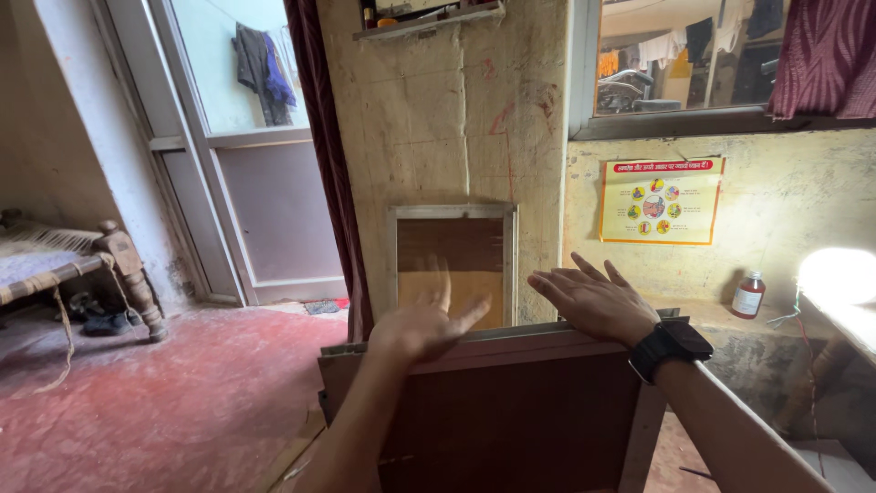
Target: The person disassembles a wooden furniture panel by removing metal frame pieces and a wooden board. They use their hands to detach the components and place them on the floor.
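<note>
At the far left a wooden cot [55, 260] with a turned leg stood on the red floor [182, 393], with dark shoes [105, 321] lying under its end. Right of it a pale metal door [265, 183] stood against the wall, clothes [260, 68] hanging beyond its upper pane, and a dark red curtain [328, 164] hung down beside the door frame. Behind the hands a framed screen [453, 260] leaned upright against the stained wall.

The left hand [424, 324] was blurred, held palm down over the top edge of a brown wooden board [511, 411] that stood on edge in the near middle of the scene, in front of the framed screen. Its fingers [443, 285] were spread wide and held nothing; whether the palm touched the board's edge could not be told because of the blur. The right hand [593, 301] hovered just right of it, over the same top edge, palm down, fingers [552, 290] straight and spread open, also gripping nothing. A black watch [669, 347] sat on that wrist.

Farther right a yellow poster [662, 199] with a ring of small pictures was fixed to the wall beneath a window [680, 55]. Below it a small brown bottle [748, 295] with a white cap stood on a ledge [703, 315], and a bright lamp [838, 276] glared at the right edge. A striped red curtain [826, 55] hung in the upper right corner.
</note>
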